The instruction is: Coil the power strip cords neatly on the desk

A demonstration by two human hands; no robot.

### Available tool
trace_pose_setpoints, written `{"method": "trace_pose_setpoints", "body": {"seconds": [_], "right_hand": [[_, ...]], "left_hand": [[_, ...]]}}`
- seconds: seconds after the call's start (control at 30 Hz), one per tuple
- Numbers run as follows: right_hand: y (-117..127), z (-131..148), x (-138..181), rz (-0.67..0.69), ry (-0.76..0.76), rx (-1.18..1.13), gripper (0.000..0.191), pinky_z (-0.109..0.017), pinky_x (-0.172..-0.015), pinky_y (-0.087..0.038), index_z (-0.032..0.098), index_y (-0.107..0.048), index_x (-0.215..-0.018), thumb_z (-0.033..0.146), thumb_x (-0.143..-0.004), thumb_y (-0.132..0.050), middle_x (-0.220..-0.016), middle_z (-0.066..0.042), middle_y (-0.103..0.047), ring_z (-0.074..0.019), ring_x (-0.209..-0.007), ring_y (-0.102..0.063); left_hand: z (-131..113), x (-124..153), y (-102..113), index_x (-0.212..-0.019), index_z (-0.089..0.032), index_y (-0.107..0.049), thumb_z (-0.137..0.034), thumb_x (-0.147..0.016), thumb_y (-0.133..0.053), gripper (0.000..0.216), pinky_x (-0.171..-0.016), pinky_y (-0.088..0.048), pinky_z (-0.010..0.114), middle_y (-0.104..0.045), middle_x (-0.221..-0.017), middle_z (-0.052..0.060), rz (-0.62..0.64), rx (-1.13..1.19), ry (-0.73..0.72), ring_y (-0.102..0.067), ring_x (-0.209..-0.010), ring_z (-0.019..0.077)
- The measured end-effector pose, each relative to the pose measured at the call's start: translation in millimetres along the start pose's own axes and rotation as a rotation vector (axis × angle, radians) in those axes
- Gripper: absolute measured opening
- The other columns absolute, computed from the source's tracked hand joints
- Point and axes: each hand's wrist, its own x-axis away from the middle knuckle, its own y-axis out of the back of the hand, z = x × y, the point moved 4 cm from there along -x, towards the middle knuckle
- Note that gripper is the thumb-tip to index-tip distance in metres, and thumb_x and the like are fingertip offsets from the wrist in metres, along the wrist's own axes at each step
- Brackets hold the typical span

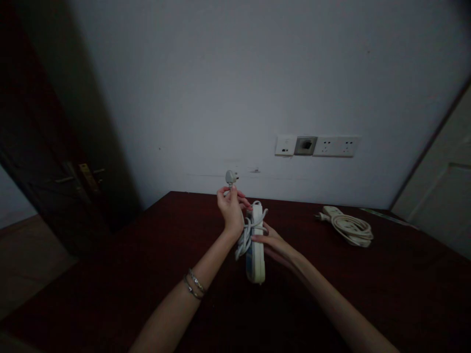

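Note:
Pinched in my left hand (231, 211) is the cable just under a white plug (230, 177), whose pins face right. My right hand (274, 240) is closed around the middle of a white power strip (258, 262), which stands on edge above the dark table. A bundled white cord (246, 238) is looped about the strip's upper half, on its left side. My left fingertips are close to the strip's far end. Part of my right hand's fingers is hidden behind the strip.
On the right of the dark red table (176, 225) lies a second power strip (332, 211) with its coiled cord (353, 228). Wall sockets (333, 146) are set above the table's back edge. A door with a handle (64, 180) stands at left.

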Motion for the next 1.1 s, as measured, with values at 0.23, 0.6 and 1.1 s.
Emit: {"method": "trace_pose_setpoints", "body": {"seconds": [0.23, 0.6, 1.1], "right_hand": [[13.2, 25.2, 4.4, -0.119, 0.063, 0.072, 0.058, -0.034, -0.068, -0.049, 0.022, -0.052, -0.114, 0.014, -0.058, -0.065, -0.093, -0.004, -0.066, -0.0207, -0.074, -0.063], [48.6, 55.2, 5.7, -0.294, 0.112, 0.117, 0.039, -0.031, -0.059, -0.046, 0.016, -0.063, -0.097, 0.023, -0.059, -0.063, -0.078, -0.004, -0.068, -0.0185, -0.062, -0.061], [59.3, 61.0, 6.3, -0.208, 0.103, 0.21, 0.057, -0.031, -0.069, -0.049, 0.023, -0.056, -0.113, 0.02, -0.058, -0.072, -0.096, -0.003, -0.068, -0.0196, -0.077, -0.064]], "left_hand": [[-7.1, -12.5, 8.0, -0.088, -0.021, -0.032, -0.045, -0.078, -0.057, 0.036, -0.039, -0.045, 0.019, -0.058, -0.063, -0.005, -0.017, -0.037, -0.067, -0.057, -0.041, 0.0103], [6.4, -26.6, 18.8, -0.083, -0.02, -0.031, -0.033, -0.073, -0.066, 0.038, -0.059, -0.051, 0.027, -0.068, -0.083, 0.008, -0.057, 0.037, 0.181, -0.068, -0.068, 0.0175], [23.3, -32.2, 27.2, -0.095, -0.022, -0.03, -0.022, -0.066, -0.062, 0.043, -0.043, -0.049, 0.021, -0.06, -0.069, -0.005, 0.109, -0.211, 0.103, -0.062, -0.049, 0.0126]]}}
